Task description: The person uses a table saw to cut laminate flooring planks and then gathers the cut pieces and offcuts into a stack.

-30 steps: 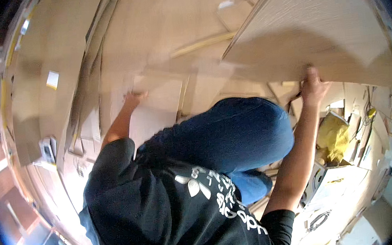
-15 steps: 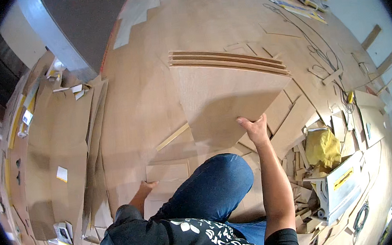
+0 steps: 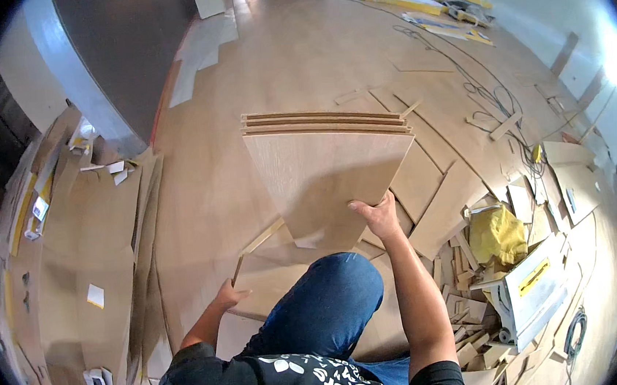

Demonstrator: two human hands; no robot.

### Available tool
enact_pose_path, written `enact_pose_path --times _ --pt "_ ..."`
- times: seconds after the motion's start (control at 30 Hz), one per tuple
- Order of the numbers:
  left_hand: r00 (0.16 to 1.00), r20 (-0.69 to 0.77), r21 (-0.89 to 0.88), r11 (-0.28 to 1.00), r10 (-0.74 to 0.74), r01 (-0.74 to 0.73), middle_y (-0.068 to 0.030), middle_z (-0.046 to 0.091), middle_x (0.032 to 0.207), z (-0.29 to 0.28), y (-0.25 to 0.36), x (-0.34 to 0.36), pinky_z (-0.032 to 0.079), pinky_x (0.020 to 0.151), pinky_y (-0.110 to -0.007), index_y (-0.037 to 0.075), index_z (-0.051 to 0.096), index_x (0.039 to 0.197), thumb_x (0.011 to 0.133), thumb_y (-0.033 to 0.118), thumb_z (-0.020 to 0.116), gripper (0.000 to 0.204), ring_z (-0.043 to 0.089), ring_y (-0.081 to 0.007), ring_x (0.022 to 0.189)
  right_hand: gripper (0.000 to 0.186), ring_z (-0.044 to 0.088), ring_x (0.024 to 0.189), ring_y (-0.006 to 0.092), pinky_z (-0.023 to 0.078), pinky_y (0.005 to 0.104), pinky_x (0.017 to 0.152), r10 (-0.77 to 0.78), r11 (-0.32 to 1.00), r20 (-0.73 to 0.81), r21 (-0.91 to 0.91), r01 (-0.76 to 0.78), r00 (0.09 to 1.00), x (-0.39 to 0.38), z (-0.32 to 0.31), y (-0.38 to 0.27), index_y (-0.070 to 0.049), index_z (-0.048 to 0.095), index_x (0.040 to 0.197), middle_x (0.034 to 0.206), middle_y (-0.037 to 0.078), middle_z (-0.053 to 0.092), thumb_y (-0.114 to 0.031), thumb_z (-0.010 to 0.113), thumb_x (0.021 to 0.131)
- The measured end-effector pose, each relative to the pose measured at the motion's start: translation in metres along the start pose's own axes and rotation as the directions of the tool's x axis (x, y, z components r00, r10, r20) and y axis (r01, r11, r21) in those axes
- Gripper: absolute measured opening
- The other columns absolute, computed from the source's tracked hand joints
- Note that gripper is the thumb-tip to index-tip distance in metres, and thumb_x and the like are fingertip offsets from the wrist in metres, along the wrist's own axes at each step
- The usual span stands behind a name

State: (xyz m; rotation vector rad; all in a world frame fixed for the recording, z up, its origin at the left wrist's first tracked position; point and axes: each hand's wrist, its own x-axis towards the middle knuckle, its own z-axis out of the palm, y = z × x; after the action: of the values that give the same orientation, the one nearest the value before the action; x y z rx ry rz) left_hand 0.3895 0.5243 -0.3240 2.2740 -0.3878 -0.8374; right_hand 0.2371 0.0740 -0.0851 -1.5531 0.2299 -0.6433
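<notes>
My right hand (image 3: 378, 216) is closed on the near right edge of a stack of light wood-look flooring planks (image 3: 322, 184), its thumb on the top face. The stack stands tilted in front of me, its layered grooved ends showing at the far side. Lower left, my left hand (image 3: 231, 294) is closed on the left edge of another flooring plank (image 3: 275, 274), which appears tipped up off the floor. My knee hides part of that plank, and the fingers beneath it are out of sight.
Loose planks (image 3: 445, 206) lie right of the stack. Offcuts (image 3: 472, 303), a yellow bag (image 3: 498, 234) and a white-and-grey box-shaped tool (image 3: 534, 294) crowd the right. Cables (image 3: 494, 92) trail behind. Cardboard sheets (image 3: 91, 263) lie on the left, below a grey column (image 3: 85, 73).
The stack in my right hand has come nearer and to the left, tilting steeper. My left hand has taken hold of a plank and raised its edge.
</notes>
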Motion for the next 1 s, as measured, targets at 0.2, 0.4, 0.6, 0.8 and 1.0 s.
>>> enact_pose_path --times 0.2,0.4,0.6,0.8,1.0 --pt "0.968 -0.06 0.454 0.87 0.244 -0.191 -0.0235 0.062 0.109 -0.024 0.161 -0.034 0.048 0.086 -0.044 0.004 0.052 0.118 0.077 0.027 0.074 0.052 0.058 -0.0385 0.105 0.036 0.061 0.085 0.0138 0.051 0.0319 0.076 0.028 1.0 0.017 -0.007 -0.028 0.999 0.003 0.0 -0.002 0.001 0.062 0.103 0.093 0.005 0.067 -0.012 0.076 0.072" --pt "0.905 0.147 0.686 0.618 0.4 -0.385 -0.0136 0.065 0.099 0.004 0.194 -0.013 0.046 0.081 -0.047 0.01 0.052 0.12 0.084 0.012 0.055 0.036 0.062 -0.0325 0.095 0.037 0.063 0.086 0.016 0.052 0.0338 0.078 0.131 0.984 -0.055 -0.117 -0.137 0.99 0.006 -0.001 0.003 0.001 0.063 0.103 0.095 0.009 0.067 -0.015 0.076 0.072" --pt "0.789 -0.124 0.679 0.631 0.602 -0.375 -0.0121 0.06 0.118 -0.008 0.148 0.008 0.043 0.094 -0.044 0.011 0.053 0.124 0.075 0.021 0.076 0.055 0.057 -0.028 0.11 0.036 0.062 0.086 0.0186 0.051 0.0331 0.078 0.012 0.995 -0.035 -0.094 -0.015 0.999 0.0 -0.006 0.014 0.003 0.063 0.102 0.096 0.01 0.067 -0.018 0.076 0.076" --pt "0.885 -0.223 -0.143 0.884 0.409 -0.445 -0.0059 0.061 0.114 -0.015 0.094 0.032 0.048 0.093 -0.031 0.006 0.055 0.121 0.068 0.004 0.082 0.059 0.059 -0.0158 0.103 0.036 0.059 0.092 0.0192 0.046 0.033 0.084 -0.036 0.993 -0.102 -0.115 0.025 0.994 0.009 -0.001 0.026 0.002 0.062 0.102 0.099 0.008 0.063 -0.016 0.076 0.075" --pt "0.945 -0.225 -0.62 0.713 0.238 -0.327 -0.0064 0.057 0.122 0.05 0.093 0.068 0.046 0.097 -0.031 0.004 0.053 0.124 0.069 0.003 0.081 0.063 0.053 -0.0157 0.113 0.036 0.063 0.083 0.0191 0.051 0.0319 0.075 -0.146 0.984 -0.124 -0.123 0.13 0.982 0.01 -0.002 0.031 0.002 0.066 0.096 0.092 0.008 0.067 -0.02 0.08 0.071"
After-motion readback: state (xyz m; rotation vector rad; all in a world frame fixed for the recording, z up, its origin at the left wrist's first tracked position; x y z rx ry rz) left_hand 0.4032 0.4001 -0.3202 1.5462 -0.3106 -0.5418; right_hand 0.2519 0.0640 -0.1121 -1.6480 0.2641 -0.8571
